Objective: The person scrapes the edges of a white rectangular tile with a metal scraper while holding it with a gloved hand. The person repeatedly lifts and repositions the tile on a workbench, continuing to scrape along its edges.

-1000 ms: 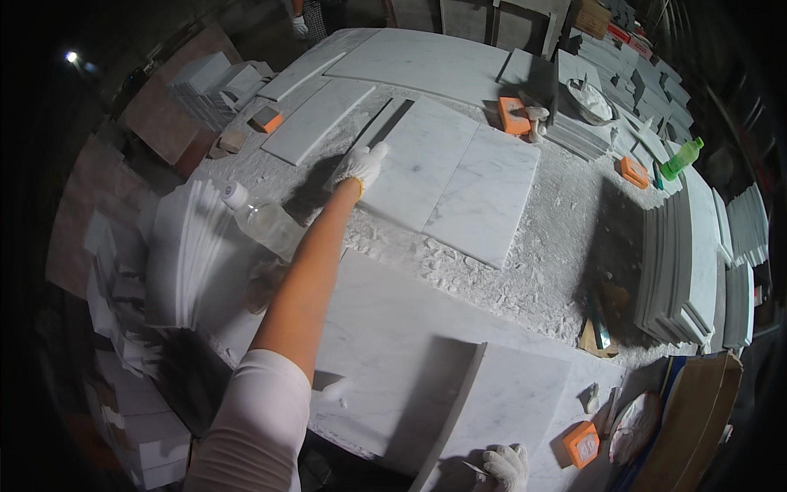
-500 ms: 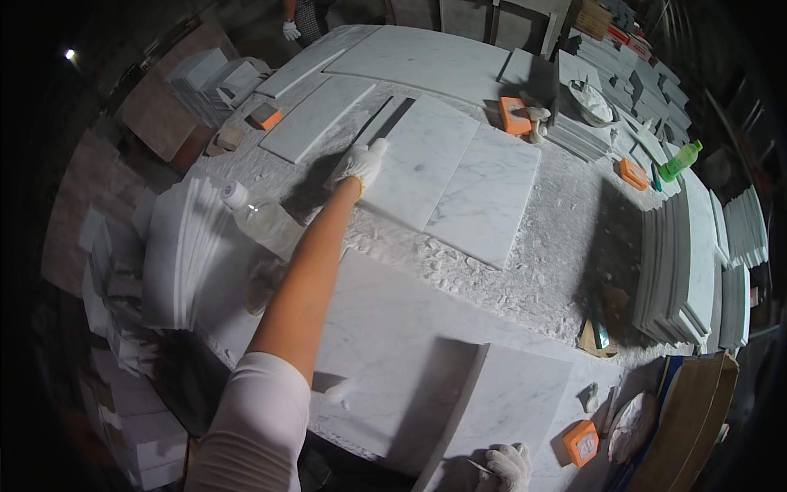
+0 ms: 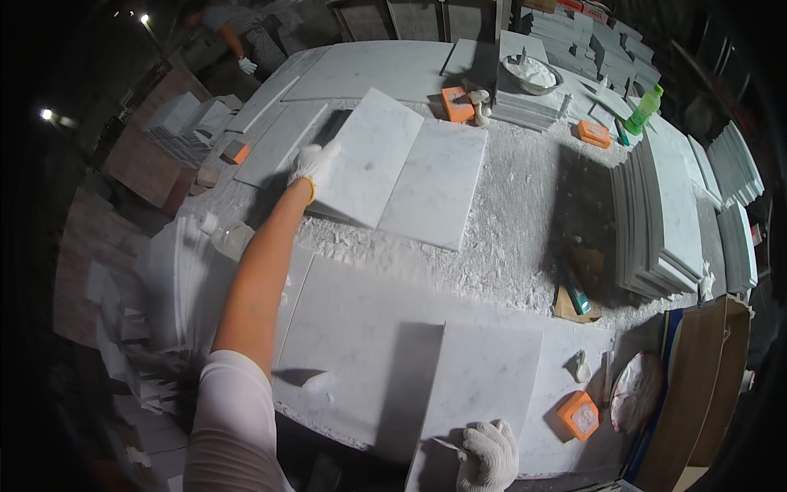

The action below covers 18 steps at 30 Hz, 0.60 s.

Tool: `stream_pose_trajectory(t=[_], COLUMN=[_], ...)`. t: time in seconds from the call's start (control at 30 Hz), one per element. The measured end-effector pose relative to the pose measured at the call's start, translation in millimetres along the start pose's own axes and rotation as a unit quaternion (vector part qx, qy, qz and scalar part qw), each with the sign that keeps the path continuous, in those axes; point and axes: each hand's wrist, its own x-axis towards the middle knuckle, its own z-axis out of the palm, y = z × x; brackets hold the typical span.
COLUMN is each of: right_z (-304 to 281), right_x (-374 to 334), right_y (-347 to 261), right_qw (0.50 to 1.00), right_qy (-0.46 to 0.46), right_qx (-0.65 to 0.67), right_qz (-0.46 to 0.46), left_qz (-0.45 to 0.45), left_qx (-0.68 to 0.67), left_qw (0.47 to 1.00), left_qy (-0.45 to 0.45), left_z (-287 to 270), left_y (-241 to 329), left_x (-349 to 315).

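Note:
My left hand [image 3: 316,164], in a white knit glove with a yellow cuff, grips the left edge of a white marble tile [image 3: 373,152]. That edge is tilted up, with dark shadow under it. A second marble tile [image 3: 434,184] lies flat against its right side. Close to me, my gloved right hand [image 3: 489,455] is closed over a marble slab [image 3: 484,369]. A thin pale stick-like thing [image 3: 447,445] pokes out from its fingers; most of it is hidden.
Stacked tiles [image 3: 656,217] stand on the right, beside a green bottle [image 3: 644,109]. An orange block [image 3: 579,416] and a plate of white paste [image 3: 635,392] lie near right. A clear bottle [image 3: 232,239] is by my left forearm. Another person [image 3: 246,41] stands far left.
My left hand has raised the left edge of the tile, which lay flat before. My view has shifted, so my right hand shows more fully; the far person has come further into view.

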Motion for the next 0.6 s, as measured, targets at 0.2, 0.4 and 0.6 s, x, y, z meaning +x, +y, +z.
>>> stream_pose_trajectory(t=[0.2,0.4,0.6], right_z=[-14.5,-19.0,-17.7], right_x=[-0.9,2.6,-6.0], right_y=[-7.2,-13.2,-7.3], right_qw=[0.980,0.992,0.987], right_qy=[0.012,-0.042,0.000], right_qx=[-0.131,-0.085,-0.076], right_qz=[-0.146,-0.088,-0.138], left_qz=[0.104,0.087,0.012], left_qx=[0.105,0.045,-0.137], left_qw=[0.987,0.991,0.990], left_qy=[0.069,0.089,0.027], left_z=[-56.1,-79.7,-16.6], left_y=[84.6,83.5,47.9], left_x=[-24.6,-13.1,-12.5])
